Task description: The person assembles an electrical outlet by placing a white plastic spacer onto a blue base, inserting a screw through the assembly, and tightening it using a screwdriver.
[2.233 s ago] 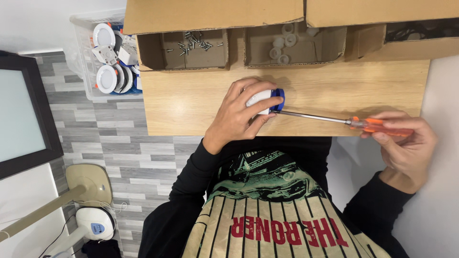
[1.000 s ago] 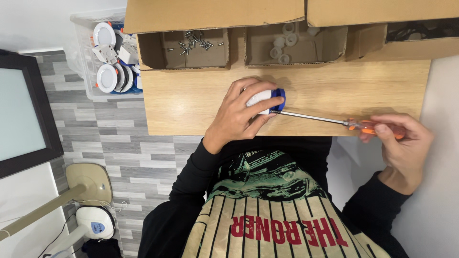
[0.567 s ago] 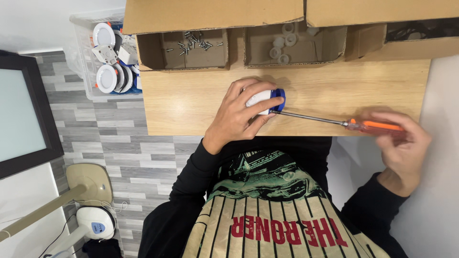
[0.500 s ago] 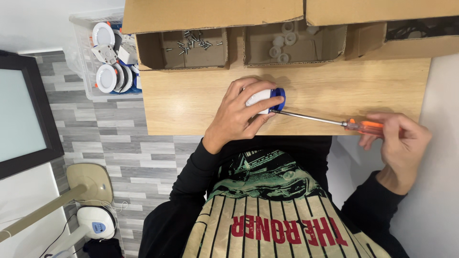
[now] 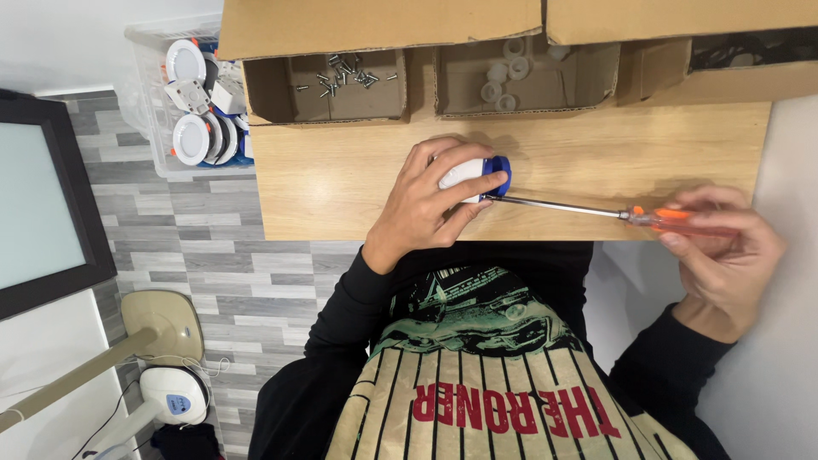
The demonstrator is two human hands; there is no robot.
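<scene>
**Bench stock, top of frame**

While our left hand (image 5: pixel 426 209) clamps the white-and-blue fitting (image 5: pixel 474 175) at centre on the wooden table (image 5: pixel 341 183), our right hand (image 5: pixel 724 255) pinches the orange screwdriver (image 5: pixel 596 210). Above: brown screw box (image 5: pixel 328 85), ring box (image 5: pixel 511 77); the third carton's (image 5: pixel 733 64) contents are dark and unclear.

Light wooden tabletop (image 5: pixel 341 183) against white wall at top. Grey stone-look tile floor (image 5: pixel 179 264) at left. Dark-framed pale panel (image 5: pixel 38 204) leaning at far left. Beige lamp base (image 5: pixel 162 328) with angled arm on floor, white device (image 5: pixel 175 396) with cable just beside. Clear plastic bin (image 5: pixel 145 94) next to table edge. Soft, even lighting.
</scene>
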